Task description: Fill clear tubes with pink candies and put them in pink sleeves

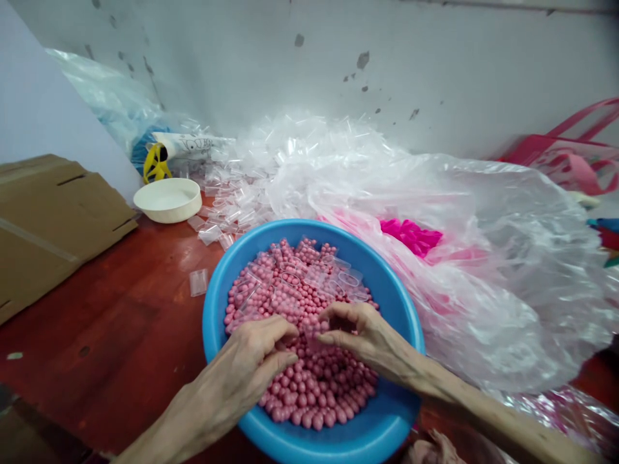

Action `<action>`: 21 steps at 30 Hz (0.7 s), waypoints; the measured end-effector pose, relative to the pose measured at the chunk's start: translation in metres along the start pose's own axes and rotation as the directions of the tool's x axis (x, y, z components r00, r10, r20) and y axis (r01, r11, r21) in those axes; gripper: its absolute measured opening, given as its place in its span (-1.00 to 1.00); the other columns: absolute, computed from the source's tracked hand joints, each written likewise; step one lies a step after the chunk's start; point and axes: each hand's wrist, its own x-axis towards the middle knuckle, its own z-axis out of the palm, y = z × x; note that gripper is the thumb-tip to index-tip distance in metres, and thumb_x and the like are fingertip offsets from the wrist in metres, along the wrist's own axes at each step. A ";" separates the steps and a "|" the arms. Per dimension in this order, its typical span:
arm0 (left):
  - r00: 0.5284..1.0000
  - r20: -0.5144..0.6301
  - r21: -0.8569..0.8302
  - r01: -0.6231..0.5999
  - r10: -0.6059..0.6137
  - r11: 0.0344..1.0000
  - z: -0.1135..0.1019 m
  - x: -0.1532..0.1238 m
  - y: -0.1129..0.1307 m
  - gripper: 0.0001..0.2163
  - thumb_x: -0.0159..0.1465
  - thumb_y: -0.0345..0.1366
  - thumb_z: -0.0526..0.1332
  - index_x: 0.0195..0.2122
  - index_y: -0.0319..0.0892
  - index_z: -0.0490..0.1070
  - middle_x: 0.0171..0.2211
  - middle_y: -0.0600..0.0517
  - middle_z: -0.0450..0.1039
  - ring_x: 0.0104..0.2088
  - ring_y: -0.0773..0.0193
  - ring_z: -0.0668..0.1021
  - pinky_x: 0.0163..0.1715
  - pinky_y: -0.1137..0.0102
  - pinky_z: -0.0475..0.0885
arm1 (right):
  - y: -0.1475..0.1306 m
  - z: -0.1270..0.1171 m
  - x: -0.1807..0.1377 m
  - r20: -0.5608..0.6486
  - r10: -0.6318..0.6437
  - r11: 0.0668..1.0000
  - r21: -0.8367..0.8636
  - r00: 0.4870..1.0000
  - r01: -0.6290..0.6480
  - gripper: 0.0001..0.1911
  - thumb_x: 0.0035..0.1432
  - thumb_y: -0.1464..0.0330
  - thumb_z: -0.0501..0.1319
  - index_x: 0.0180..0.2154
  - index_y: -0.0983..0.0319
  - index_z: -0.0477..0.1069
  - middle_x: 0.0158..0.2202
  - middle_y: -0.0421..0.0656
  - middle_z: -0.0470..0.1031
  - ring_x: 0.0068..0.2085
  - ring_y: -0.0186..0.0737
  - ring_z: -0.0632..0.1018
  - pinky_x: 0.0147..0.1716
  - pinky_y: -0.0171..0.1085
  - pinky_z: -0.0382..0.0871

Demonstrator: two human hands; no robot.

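A blue plastic basin (227,270) sits on the dark red table, filled with small pink beads (314,386). Several small clear plastic bags (338,277) lie on top of the beads at the far side. My left hand (256,361) and my right hand (362,335) meet over the middle of the basin. Both have fingers curled in a pinch around a small clear bag (309,328) held between them, just above the beads. What is inside that bag I cannot make out.
A big clear plastic sack (483,270) with bright pink pieces (411,235) fills the right side. A heap of little clear bags (251,174) lies behind the basin. At the left are a white bowl (167,200) and cardboard (48,219). A pink basket (575,154) stands far right.
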 end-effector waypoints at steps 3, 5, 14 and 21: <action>0.998 -0.053 0.035 -0.038 0.040 0.999 0.003 -0.006 -0.001 -0.85 0.29 -0.36 0.08 -0.16 -0.14 0.38 -0.27 0.03 0.48 -0.26 0.24 0.50 -0.24 0.36 0.37 | -0.001 -0.011 0.013 -0.161 -0.065 0.996 -0.070 0.985 0.054 -0.83 0.11 0.30 0.20 -0.39 0.28 0.42 -0.46 -0.21 0.47 -0.40 -0.30 0.45 -0.38 -0.34 0.27; 0.992 -0.096 0.088 -0.071 0.079 0.994 0.007 -0.010 -0.002 -0.82 0.30 -0.35 0.06 -0.11 -0.12 0.36 -0.20 0.00 0.48 -0.19 0.22 0.50 -0.18 0.35 0.39 | -0.004 -0.018 0.021 -0.233 -0.126 0.973 -0.216 0.964 0.075 -0.86 0.11 0.33 0.18 -0.41 0.27 0.41 -0.47 -0.21 0.47 -0.41 -0.29 0.45 -0.38 -0.33 0.27; 0.993 -0.062 0.176 -0.085 0.097 0.981 0.011 -0.010 -0.004 -0.85 0.34 -0.31 0.03 -0.17 -0.11 0.36 -0.16 0.00 0.45 -0.15 0.19 0.50 -0.17 0.32 0.41 | -0.004 -0.015 0.018 -0.118 -0.107 0.885 -0.464 0.987 0.040 -0.86 0.11 0.47 0.17 -0.48 0.28 0.42 -0.51 -0.21 0.48 -0.45 -0.30 0.45 -0.44 -0.34 0.21; 0.939 -0.325 -0.046 -0.133 0.111 0.990 0.004 -0.006 -0.001 -0.89 0.29 -0.38 0.11 -0.24 -0.14 0.41 -0.35 0.09 0.49 -0.34 0.32 0.54 -0.33 0.44 0.42 | -0.002 -0.006 0.006 -0.148 -0.079 0.947 -0.320 0.986 0.028 -0.94 0.09 0.42 0.22 -0.41 0.26 0.45 -0.49 -0.24 0.50 -0.45 -0.31 0.47 -0.45 -0.35 0.22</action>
